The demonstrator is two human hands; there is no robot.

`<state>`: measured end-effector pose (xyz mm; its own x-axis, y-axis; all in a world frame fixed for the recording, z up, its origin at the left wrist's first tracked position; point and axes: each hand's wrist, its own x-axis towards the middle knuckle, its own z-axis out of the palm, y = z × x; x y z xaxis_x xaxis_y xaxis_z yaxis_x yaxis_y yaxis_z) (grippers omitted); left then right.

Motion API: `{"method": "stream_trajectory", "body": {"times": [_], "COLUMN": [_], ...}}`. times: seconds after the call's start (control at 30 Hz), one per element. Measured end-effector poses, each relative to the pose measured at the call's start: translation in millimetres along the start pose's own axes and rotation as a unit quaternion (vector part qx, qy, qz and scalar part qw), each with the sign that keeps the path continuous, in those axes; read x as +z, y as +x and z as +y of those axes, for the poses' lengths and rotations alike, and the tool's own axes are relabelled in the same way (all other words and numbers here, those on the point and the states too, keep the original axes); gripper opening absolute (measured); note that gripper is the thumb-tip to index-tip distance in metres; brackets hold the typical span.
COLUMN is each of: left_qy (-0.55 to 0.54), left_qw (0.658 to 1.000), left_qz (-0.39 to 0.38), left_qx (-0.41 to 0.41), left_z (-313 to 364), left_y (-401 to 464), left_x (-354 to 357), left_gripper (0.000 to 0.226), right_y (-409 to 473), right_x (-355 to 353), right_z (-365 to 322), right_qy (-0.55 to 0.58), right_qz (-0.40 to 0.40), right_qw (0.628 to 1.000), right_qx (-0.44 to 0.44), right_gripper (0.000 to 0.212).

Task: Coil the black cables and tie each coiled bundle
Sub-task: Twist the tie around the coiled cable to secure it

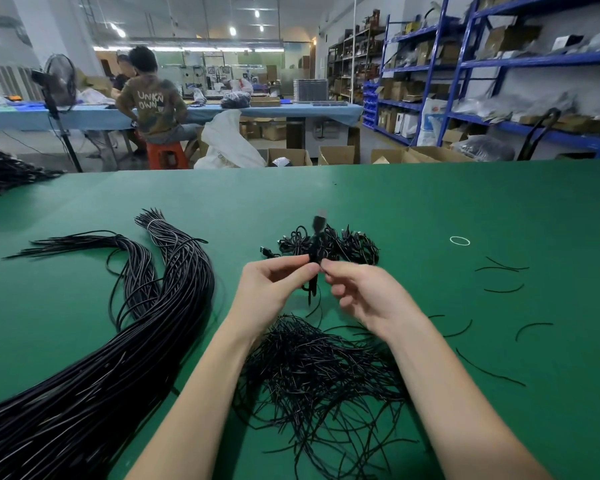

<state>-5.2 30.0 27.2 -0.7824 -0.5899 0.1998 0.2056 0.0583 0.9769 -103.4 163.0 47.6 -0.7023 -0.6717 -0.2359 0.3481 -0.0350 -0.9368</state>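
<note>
Black coiled cable (315, 258) sits upright at centre, pinched between left hand (270, 295) and right hand (362, 296). Finished bundles (347, 244) lie at twelve o'clock, loose ties (312, 368) at six, long cables (125, 348) at nine.

— What does the person wear on the arms?

— Nothing that I can see. Both forearms are bare up to the lower edge of the view; no sleeve shows.

— And on the hands?

— The left hand (269, 292) and the right hand (368, 296) have no gloves, rings or watch. The fingers are slim, with short nails.
</note>
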Motion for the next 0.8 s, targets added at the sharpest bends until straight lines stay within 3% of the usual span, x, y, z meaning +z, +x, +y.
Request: {"method": "stream_trajectory", "body": {"times": [0.07,0.17,0.3,0.43,0.53,0.63,0.7,0.8], "left_qy": [-0.058,-0.133,-0.170,-0.172,-0.149,-0.102,-0.036,0.032], "left_qw": [0.997,0.984,0.973,0.971,0.978,0.992,0.999,0.996], "left_qz": [-0.002,-0.037,-0.055,-0.056,-0.055,-0.040,-0.018,0.005], "left_qx": [-0.056,-0.116,-0.145,-0.155,-0.135,-0.062,0.016,0.083], "left_z": [-0.8,2.1,2.9,0.2,-4.0,-7.8,-11.0,-13.5], "left_y": [0.5,-1.7,-3.1,-2.1,-1.6,-2.0,-2.8,-2.6], "left_x": [0.6,-2.0,-1.5,-3.6,-1.9,4.5,8.1,8.2], "left_gripper": [0.046,0.047,0.040,0.034,0.044,0.044,0.031,0.017], "right_y": [-0.7,-3.7,-9.1,-8.3,-5.8,-1.0,-0.7,0.2], "right_x": [-3.5,-11.1,-10.0,-10.9,-11.6,-8.6,-7.9,-6.7], "right_z": [-4.8,-14.5,-11.6,-10.4,-7.8,-8.3,-8.1,-1.3], "right_qy": [-0.163,-0.362,-0.492,-0.526,-0.485,-0.331,-0.177,0.037], "right_qz": [0.028,0.074,0.070,0.095,0.090,0.070,0.050,-0.017], "right_qw": [0.980,0.879,0.790,0.754,0.796,0.908,0.978,0.998], "right_qx": [-0.113,-0.302,-0.359,-0.381,-0.350,-0.245,-0.103,0.051], "right_gripper": [0.004,0.015,0.013,0.012,0.010,0.015,0.013,0.009]}}
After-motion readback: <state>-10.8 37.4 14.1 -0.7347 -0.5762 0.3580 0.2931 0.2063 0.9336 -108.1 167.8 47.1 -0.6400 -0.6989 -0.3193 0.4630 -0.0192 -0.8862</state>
